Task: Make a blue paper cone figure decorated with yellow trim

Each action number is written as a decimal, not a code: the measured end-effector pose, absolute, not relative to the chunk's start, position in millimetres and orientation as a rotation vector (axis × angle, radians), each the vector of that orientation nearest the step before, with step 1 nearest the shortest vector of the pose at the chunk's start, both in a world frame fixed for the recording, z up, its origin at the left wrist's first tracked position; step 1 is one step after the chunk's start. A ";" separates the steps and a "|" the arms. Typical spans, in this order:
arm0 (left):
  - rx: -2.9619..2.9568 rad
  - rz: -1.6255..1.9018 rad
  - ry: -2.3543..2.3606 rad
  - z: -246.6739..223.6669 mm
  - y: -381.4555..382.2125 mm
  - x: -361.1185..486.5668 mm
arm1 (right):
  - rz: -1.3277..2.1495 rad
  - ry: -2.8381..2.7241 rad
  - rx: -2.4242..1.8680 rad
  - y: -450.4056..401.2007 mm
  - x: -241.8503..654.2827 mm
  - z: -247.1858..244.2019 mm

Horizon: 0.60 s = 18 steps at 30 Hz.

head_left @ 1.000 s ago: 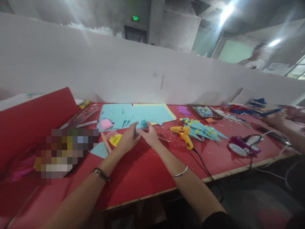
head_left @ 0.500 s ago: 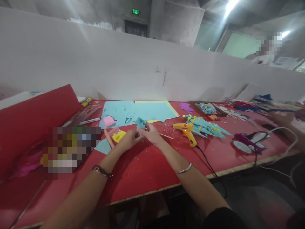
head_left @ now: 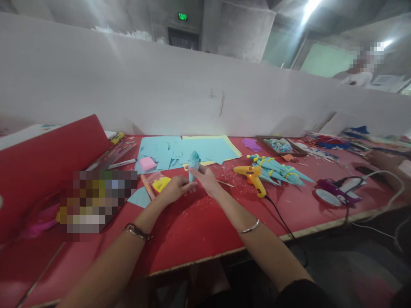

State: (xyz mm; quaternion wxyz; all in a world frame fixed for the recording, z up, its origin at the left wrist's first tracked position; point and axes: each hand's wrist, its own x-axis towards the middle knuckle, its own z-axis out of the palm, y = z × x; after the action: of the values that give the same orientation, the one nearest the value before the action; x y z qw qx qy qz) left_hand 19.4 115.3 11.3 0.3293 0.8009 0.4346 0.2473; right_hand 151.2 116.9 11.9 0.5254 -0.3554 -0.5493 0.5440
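A light blue rolled paper cone point(head_left: 194, 160) stands nearly upright between my hands, wide end up, above the red table point(head_left: 192, 231). My right hand point(head_left: 208, 181) is closed around its side, with the thumb across the front. My left hand point(head_left: 177, 188) pinches low at its narrow end, where the fingers partly hide the tip. To the right lies a yellow hot glue gun point(head_left: 252, 174) with a small lit light and a black cord. Beside it is a pile of blue paper cones point(head_left: 282, 169) with yellow trim. A thin wooden stick point(head_left: 225, 184) lies just beyond my right hand.
Blue paper sheets point(head_left: 205, 149) lie at the back, with a pink pad point(head_left: 148, 163) near them. Farther right are a tray of scraps point(head_left: 281, 146) and a purple device point(head_left: 351, 192) with cables. Left stands a red board point(head_left: 58, 158). A person's arm point(head_left: 390, 171) is at the right edge.
The paper cone has turned more upright, and more of its body shows above my fingers. My right hand has shifted slightly down and right; my left hand stays at the lower end.
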 end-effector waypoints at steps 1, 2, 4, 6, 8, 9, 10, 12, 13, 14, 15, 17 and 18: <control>2.085 0.652 1.143 11.3 115.5 19.0 | 1.333 -1.333 -0.844 116.7 150.9 11.7; 2.079 0.659 1.150 11.3 115.6 18.6 | 1.361 -1.348 -0.837 116.5 150.7 11.5; 2.075 0.680 1.152 11.5 115.7 18.0 | 1.372 -1.346 -0.824 116.8 150.7 11.3; 2.063 0.697 1.121 12.1 115.4 18.0 | 1.334 -1.301 -0.822 117.7 151.5 11.5; 2.031 0.706 1.082 13.0 114.7 18.7 | 1.281 -1.237 -0.825 118.9 152.6 11.9; 2.010 0.704 1.066 13.4 114.4 19.1 | 1.264 -1.210 -0.829 119.3 153.1 12.2; 1.991 0.699 1.054 13.7 114.1 19.6 | 1.255 -1.192 -0.834 119.7 153.4 12.3; 1.960 0.687 1.045 13.7 114.0 20.1 | 1.251 -1.177 -0.845 120.3 153.6 12.3; 1.950 0.683 1.045 13.5 114.2 20.2 | 1.254 -1.175 -0.850 120.6 153.5 11.9; 1.942 0.681 1.048 13.2 114.4 20.1 | 1.259 -1.175 -0.853 121.0 153.3 11.4; 1.935 0.684 1.054 12.8 114.8 20.0 | 1.269 -1.178 -0.854 121.4 153.1 10.6; 1.925 0.695 1.078 12.2 115.7 19.9 | 1.310 -1.194 -0.853 122.5 152.6 8.6; 1.922 0.701 1.092 12.0 116.1 20.0 | 1.338 -1.206 -0.851 123.0 152.2 7.5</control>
State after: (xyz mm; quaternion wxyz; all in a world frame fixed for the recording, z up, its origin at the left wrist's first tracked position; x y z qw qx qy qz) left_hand 20.0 116.1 12.0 0.3998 0.7597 0.4317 0.2770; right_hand 152.2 123.0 7.5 0.5436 -0.3585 -0.5080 0.5638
